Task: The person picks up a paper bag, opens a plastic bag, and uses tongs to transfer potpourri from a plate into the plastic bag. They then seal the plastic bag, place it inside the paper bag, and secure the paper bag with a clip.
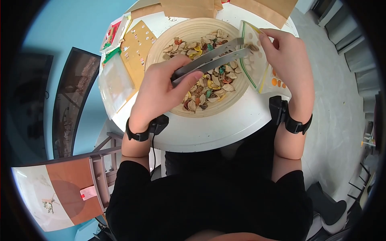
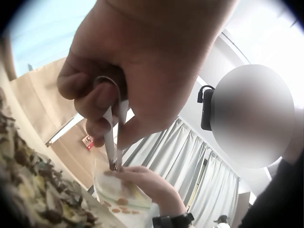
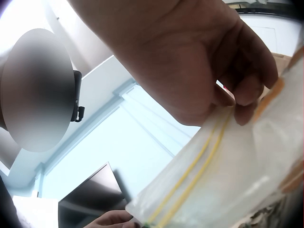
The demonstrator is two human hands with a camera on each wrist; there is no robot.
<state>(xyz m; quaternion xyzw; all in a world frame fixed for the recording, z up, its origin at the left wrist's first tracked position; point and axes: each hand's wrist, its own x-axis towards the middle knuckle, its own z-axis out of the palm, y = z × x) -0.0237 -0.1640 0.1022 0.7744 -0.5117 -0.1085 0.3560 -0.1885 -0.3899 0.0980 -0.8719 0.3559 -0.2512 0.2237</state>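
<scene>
My left hand (image 1: 161, 86) grips a pair of metal tongs (image 1: 215, 56) over a round pale tray (image 1: 241, 90) strewn with dried petals and pods (image 1: 215, 80), some tinted yellow, teal and orange. The tong tips reach the mouth of a clear zip bag (image 1: 251, 68), with a small brownish piece (image 1: 253, 47) at their ends. On the far side, my right hand (image 1: 291, 52) pinches the bag's top edge between thumb and fingers. In the right wrist view, the bag's yellow zip strip (image 3: 194, 175) runs below that hand. Pale and orange dots mark the bag.
White round table (image 1: 209, 134) under everything. Left of the tray lie a brown printed sheet (image 1: 136, 46), a clear plastic sleeve (image 1: 114, 82) and an open white box (image 1: 114, 34) with red and green items. Brown paper bags (image 1: 191, 8) stand along the far edge.
</scene>
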